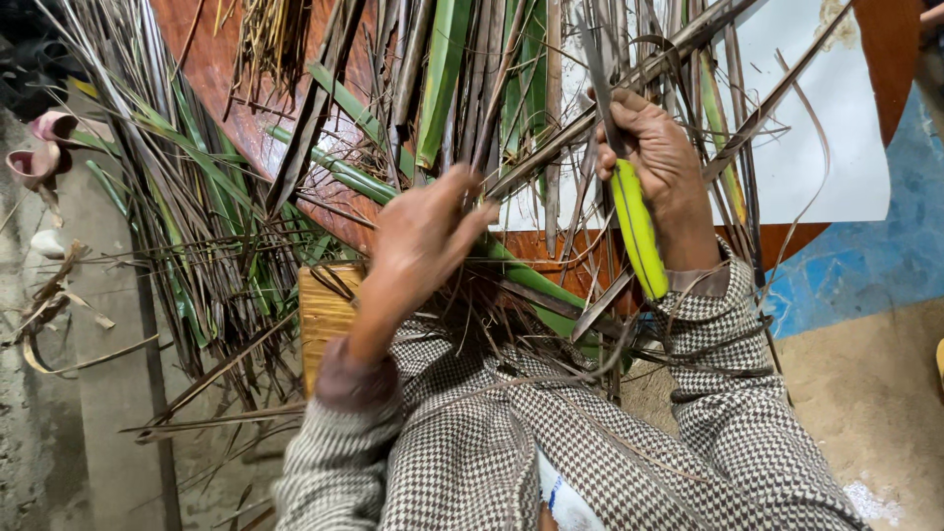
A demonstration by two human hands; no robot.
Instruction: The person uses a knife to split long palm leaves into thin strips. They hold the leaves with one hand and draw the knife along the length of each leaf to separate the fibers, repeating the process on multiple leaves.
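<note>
A knife with a yellow-green handle (pixel 636 228) is gripped in the right hand (pixel 657 157), the fingers (pixel 629 106) clenched round the top of the handle, and the thin dark blade (pixel 598 74) is pointed up and away into the leaves. The handle is seen running down along the wrist toward the checked sleeve (pixel 723 334). The left hand (pixel 421 236) is pushed into the pile of long dry and green leaf strips (pixel 462 88), its fingers (pixel 472 211) curled among the stems; whether a single strip is actually pinched there cannot be told, since the tips are hidden by the tangle. The two hands are kept near each other, with a slanting bundle of grey-brown stalks (pixel 551 147) passing between them. The strips are spread over a reddish-brown board (pixel 211 59) and spill down across the lap. A yellow wooden block (pixel 324 310) is glimpsed just under the left forearm. More green blades (pixel 187 167) are heaped off to the left, over the grey floor (pixel 98 393). A white sheet (pixel 836 147) is laid behind the right hand, and a blue painted patch (pixel 885 246) is seen at the right edge
</note>
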